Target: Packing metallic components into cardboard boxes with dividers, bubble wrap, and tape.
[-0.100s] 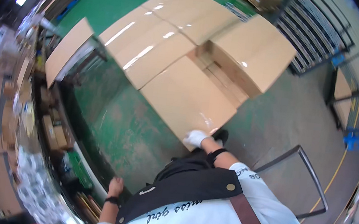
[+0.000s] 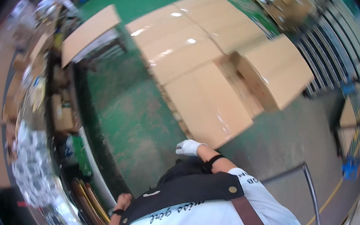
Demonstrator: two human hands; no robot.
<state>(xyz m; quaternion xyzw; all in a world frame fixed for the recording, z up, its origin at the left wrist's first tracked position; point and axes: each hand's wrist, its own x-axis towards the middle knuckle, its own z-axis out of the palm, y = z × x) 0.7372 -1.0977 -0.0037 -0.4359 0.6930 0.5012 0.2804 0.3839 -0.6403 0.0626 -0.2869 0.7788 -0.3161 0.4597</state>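
Observation:
My right hand (image 2: 189,148), in a white glove, is just off the near corner of a cardboard box (image 2: 210,102) with a flat, smooth top. Its fingers are curled in, and I see nothing in them. Bare, my left hand (image 2: 123,201) hangs low by my left side, beside the long shelf, its fingers folded with nothing visible inside. Beyond the near box lie more flat-topped boxes (image 2: 187,52), set close together. A taller cardboard box (image 2: 275,70) stands on the right, with a sunken gap between it and the near box.
Shelving with loose cartons (image 2: 61,113) and clear plastic wrap (image 2: 34,166) runs along my left. A cardboard sheet (image 2: 89,36) leans over a stand at the far left. To the right are a bent metal handle (image 2: 312,198) and a striped metal rack (image 2: 330,59).
My view has shifted, so the boxes appear lower and further right. My right hand has drawn back from the near box's corner. My left hand sits slightly lower, by my side.

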